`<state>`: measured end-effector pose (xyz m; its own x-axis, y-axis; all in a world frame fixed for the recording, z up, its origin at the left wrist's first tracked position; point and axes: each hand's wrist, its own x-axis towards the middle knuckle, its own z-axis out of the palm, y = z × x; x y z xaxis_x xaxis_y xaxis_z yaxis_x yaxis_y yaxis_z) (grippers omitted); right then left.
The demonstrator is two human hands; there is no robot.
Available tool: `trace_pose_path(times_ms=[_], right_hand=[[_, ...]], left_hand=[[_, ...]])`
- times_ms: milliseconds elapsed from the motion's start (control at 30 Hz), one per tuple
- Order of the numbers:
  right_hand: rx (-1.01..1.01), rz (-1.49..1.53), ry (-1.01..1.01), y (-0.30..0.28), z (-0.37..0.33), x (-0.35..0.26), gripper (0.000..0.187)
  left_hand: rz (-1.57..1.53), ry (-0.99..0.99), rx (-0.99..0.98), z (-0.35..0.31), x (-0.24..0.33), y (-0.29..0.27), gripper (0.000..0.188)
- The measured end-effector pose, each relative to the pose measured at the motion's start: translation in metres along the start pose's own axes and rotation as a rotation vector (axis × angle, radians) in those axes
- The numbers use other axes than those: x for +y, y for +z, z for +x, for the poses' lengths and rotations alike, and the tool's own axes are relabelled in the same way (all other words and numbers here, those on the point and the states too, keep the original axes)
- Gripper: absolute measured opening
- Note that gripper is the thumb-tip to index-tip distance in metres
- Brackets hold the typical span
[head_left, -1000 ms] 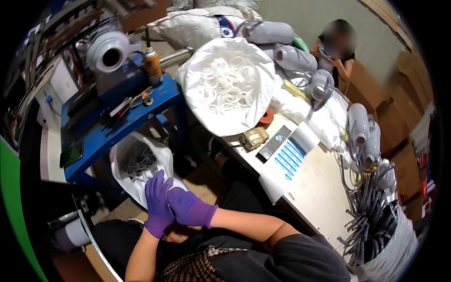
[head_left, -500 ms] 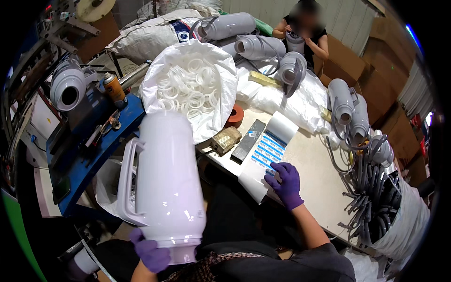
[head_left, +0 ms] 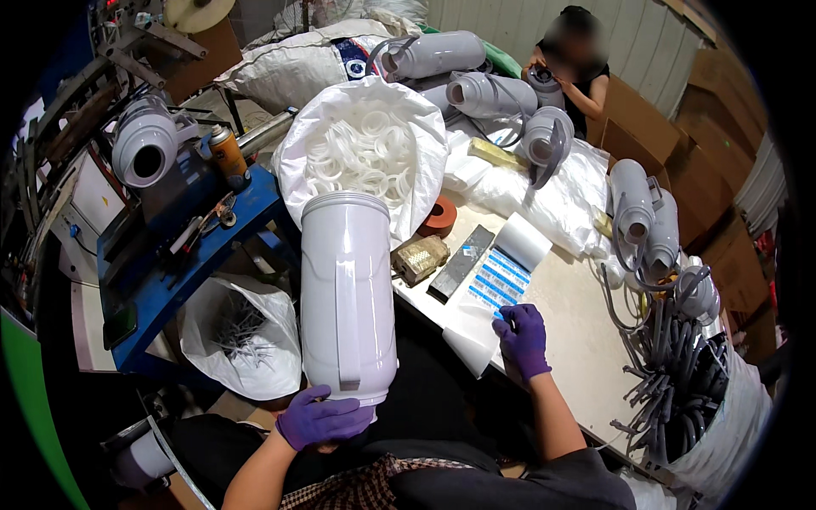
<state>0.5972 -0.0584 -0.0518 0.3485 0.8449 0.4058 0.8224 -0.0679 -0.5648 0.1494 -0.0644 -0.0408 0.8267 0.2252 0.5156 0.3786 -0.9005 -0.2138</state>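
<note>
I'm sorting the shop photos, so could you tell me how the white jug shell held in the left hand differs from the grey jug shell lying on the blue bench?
The white jug shell stands upright with its open end up, gripped at the base by the left hand; the grey jug shell lies on its side on the blue bench, its opening facing the camera, with no hand on it. The white one looks larger, being nearer. Both are hollow plastic jug bodies with a handle.

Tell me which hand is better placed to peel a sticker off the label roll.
Right. The right hand already rests its fingertips on the label roll strip on the table. The left hand is busy, its grip around the base of the upright white jug body.
</note>
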Motion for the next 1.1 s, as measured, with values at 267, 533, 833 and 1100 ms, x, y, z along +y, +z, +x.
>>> trace_pose_path(times_ms=[267,533,833,1100], right_hand=[[0.058,-0.007,-0.11,-0.002,-0.021,-0.017,0.013],[-0.108,0.384,-0.37,-0.016,0.076,-0.139,0.01],[-0.472,0.436,-0.383,0.072,0.164,-0.225,0.02],[-0.101,0.12,-0.58,0.096,0.155,-0.224,0.043]], left_hand=[[-0.031,0.0,-0.017,-0.003,0.0,0.001,0.039],[-0.231,0.047,-0.032,0.001,-0.005,0.001,0.047],[-0.332,0.101,-0.092,0.007,-0.007,-0.005,0.056],[-0.073,0.147,-0.046,-0.007,-0.013,0.008,0.056]])
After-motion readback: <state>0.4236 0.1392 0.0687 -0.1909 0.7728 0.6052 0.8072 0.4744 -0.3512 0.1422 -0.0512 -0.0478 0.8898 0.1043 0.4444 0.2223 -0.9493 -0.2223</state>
